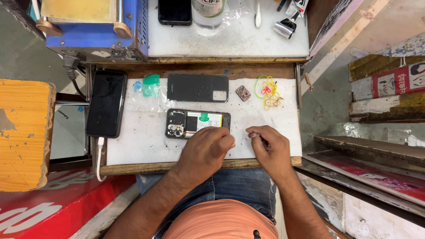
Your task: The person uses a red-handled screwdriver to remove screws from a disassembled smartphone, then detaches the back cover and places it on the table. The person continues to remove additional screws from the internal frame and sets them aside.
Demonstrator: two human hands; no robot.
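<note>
Where the white tabletop (133, 146) fills the middle of the frame, an opened phone (198, 124) lies flat with its back removed, battery and circuit parts showing. The left hand (207, 150) rests at the phone's lower right corner, its grip curled loosely with fingertips against the phone's edge — not closed round anything that can be seen. Just to the right, the right hand (269, 148) lies on the tabletop with its grip pressed together on a thin dark tool (264, 140), though what kind of tool it is cannot be told.

Above the phone, toward the upper centre, lies the dark back cover (198, 87), with a small camera module (243, 93) just beside its right end. Further right sits a tangle of yellow, green and pink rubber bands (268, 94). A green plastic piece (151, 85) lies left of the cover. At the left edge — off the white surface — a second black phone (106, 103) rests, a white cable (99, 159) plugged into its lower end.
</note>
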